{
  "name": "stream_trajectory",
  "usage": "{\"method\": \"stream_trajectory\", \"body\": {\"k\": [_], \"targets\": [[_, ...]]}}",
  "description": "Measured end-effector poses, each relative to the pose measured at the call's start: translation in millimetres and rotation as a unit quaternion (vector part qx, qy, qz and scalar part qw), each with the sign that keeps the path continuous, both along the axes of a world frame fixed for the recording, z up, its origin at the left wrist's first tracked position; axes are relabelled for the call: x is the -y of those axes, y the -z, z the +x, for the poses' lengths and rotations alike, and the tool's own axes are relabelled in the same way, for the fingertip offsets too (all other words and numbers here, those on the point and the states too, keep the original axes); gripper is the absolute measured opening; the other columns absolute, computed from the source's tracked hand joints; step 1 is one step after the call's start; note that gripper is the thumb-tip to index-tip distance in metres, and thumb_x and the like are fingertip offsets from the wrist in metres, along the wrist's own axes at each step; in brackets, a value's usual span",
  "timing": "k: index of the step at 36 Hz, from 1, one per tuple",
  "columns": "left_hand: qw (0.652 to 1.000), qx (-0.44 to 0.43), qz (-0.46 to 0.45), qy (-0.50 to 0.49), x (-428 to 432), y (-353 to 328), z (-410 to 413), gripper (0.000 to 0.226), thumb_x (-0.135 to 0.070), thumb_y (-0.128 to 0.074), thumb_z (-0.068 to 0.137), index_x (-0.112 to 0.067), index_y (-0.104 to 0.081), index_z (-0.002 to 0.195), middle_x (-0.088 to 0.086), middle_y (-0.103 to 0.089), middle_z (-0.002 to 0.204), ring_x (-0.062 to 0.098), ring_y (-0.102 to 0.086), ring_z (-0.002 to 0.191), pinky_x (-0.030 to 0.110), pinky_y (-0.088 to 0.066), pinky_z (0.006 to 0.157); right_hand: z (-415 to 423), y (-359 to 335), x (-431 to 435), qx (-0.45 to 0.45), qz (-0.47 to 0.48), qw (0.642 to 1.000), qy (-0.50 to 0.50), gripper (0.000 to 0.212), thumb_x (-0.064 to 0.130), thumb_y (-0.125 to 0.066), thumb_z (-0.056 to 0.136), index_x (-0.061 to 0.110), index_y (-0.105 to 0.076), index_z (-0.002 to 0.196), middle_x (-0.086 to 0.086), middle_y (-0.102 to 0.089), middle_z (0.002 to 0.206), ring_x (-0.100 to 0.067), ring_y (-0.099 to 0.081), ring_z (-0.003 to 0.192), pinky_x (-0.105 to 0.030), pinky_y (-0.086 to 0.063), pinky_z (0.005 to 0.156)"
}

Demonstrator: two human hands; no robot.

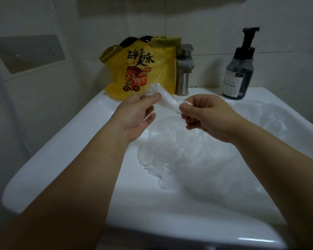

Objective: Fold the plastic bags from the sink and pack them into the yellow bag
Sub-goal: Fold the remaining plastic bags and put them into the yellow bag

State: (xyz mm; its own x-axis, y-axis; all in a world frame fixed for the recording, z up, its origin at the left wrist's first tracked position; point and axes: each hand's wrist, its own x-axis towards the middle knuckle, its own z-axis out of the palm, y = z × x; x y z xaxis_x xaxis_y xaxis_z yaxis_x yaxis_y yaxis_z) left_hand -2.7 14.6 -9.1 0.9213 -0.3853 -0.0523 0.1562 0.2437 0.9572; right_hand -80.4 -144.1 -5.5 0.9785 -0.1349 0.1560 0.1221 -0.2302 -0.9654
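A clear plastic bag (167,100), folded into a narrow strip, stretches between my two hands above the white sink (67,148). My left hand (137,114) pinches its left end between thumb and fingers. My right hand (204,114) pinches its right end. Below them, several crumpled clear plastic bags (179,148) lie in the basin. The yellow bag (143,69), printed with a cartoon figure and black lettering, stands upright on the sink's back ledge just beyond my left hand, its top open.
A steel faucet (183,71) rises right of the yellow bag. A dark pump bottle of soap (239,73) stands on the back right ledge. More clear plastic (271,116) lies at the basin's right side. Tiled walls close in behind and to the left.
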Motion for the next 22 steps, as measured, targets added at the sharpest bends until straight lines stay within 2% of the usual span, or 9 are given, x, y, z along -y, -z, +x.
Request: {"method": "stream_trajectory", "body": {"k": [2, 3, 5, 7, 11, 13, 16, 19, 22], "targets": [[1.0, 0.004, -0.013, 0.018, 0.6, 0.1, 0.0, 0.015, -0.012, -0.06, 0.093, -0.012, -0.059, 0.108, 0.001, -0.062, 0.105, 0.01, -0.058, 0.097, 0.021, -0.052, 0.075, -0.2, 0.0, 0.3, -0.008, 0.008, 1.0, -0.006, 0.011, 0.013, -0.056, 0.094, 0.005, -0.064, 0.092, -0.005, -0.059, 0.074, -0.01, -0.056, 0.062, -0.018, -0.053, 0.059], [0.999, 0.007, -0.026, 0.023, 0.7, -0.6, -1.2, 0.02, -0.01, -0.058, 0.094, -0.008, -0.058, 0.114, 0.004, -0.063, 0.107, 0.011, -0.061, 0.096, 0.021, -0.054, 0.074, -0.1, -0.1, 0.6, -0.011, 0.01, 1.0, -0.006, 0.011, 0.013, -0.056, 0.094, 0.005, -0.064, 0.092, -0.005, -0.058, 0.074, -0.01, -0.055, 0.062, -0.018, -0.053, 0.059], [0.999, 0.035, -0.031, 0.009, 1.3, -2.4, -4.0, 0.018, -0.006, -0.057, 0.094, -0.002, -0.059, 0.112, 0.006, -0.065, 0.096, 0.006, -0.064, 0.078, 0.017, -0.054, 0.066, 0.7, -0.1, 1.2, -0.011, 0.006, 1.0, 0.002, 0.01, 0.013, -0.057, 0.094, 0.006, -0.064, 0.092, -0.005, -0.059, 0.074, -0.01, -0.056, 0.062, -0.018, -0.053, 0.058], [0.996, 0.079, 0.015, -0.04, 2.3, -2.6, -4.3, 0.02, -0.005, -0.062, 0.092, -0.001, -0.059, 0.111, 0.006, -0.064, 0.088, 0.004, -0.063, 0.068, 0.015, -0.053, 0.062, 1.5, 0.1, 1.7, -0.005, -0.005, 1.0, 0.013, 0.01, 0.014, -0.057, 0.094, 0.008, -0.065, 0.092, -0.005, -0.059, 0.075, -0.011, -0.056, 0.063, -0.019, -0.054, 0.059], [0.989, 0.121, 0.07, -0.051, 1.8, 2.3, -1.4, 0.04, -0.003, -0.063, 0.09, -0.022, -0.05, 0.123, 0.012, -0.064, 0.103, 0.012, -0.064, 0.076, 0.02, -0.055, 0.068, 2.6, 1.0, 2.8, 0.008, -0.019, 0.999, 0.029, 0.009, 0.015, -0.058, 0.094, 0.009, -0.065, 0.093, -0.004, -0.059, 0.076, -0.011, -0.056, 0.065, -0.02, -0.054, 0.062], [0.99, 0.123, 0.067, -0.026, 0.5, 1.0, -3.6, 0.04, 0.0, -0.058, 0.092, -0.028, -0.052, 0.12, 0.011, -0.062, 0.102, 0.013, -0.063, 0.077, 0.021, -0.056, 0.069, 2.7, 1.1, 2.7, 0.012, -0.024, 0.999, 0.033, 0.009, 0.015, -0.057, 0.094, 0.01, -0.065, 0.092, -0.004, -0.059, 0.076, -0.011, -0.055, 0.064, -0.02, -0.053, 0.062], [0.989, 0.135, 0.067, -0.015, -0.6, -2.4, -4.5, 0.026, 0.003, -0.05, 0.095, -0.018, -0.06, 0.105, 0.007, -0.06, 0.089, 0.009, -0.061, 0.07, 0.019, -0.054, 0.064, 3.0, 1.2, 2.4, 0.017, -0.024, 0.999, 0.036, 0.009, 0.014, -0.057, 0.094, 0.008, -0.065, 0.094, -0.004, -0.059, 0.076, -0.011, -0.055, 0.064, -0.021, -0.053, 0.062], [0.984, 0.151, 0.088, -0.02, -1.8, -2.5, -4.1, 0.025, 0.002, -0.045, 0.097, -0.019, -0.057, 0.091, 0.006, -0.061, 0.084, 0.009, -0.064, 0.065, 0.02, -0.055, 0.063, 3.2, 0.3, 2.9, 0.019, -0.016, 0.999, 0.034, 0.01, 0.013, -0.058, 0.094, 0.006, -0.065, 0.094, -0.004, -0.058, 0.074, -0.01, -0.054, 0.062, -0.022, -0.053, 0.062], [0.973, 0.189, 0.132, 0.002, -4.1, -2.1, -5.3, 0.027, -0.001, -0.041, 0.099, -0.022, -0.054, 0.089, 0.006, -0.065, 0.081, 0.01, -0.067, 0.061, 0.021, -0.057, 0.062, 2.9, -1.6, 5.8, 0.013, 0.0, 0.999, 0.031, 0.01, 0.012, -0.058, 0.093, 0.005, -0.065, 0.094, -0.004, -0.058, 0.073, -0.009, -0.054, 0.061, -0.021, -0.053, 0.061]]}}
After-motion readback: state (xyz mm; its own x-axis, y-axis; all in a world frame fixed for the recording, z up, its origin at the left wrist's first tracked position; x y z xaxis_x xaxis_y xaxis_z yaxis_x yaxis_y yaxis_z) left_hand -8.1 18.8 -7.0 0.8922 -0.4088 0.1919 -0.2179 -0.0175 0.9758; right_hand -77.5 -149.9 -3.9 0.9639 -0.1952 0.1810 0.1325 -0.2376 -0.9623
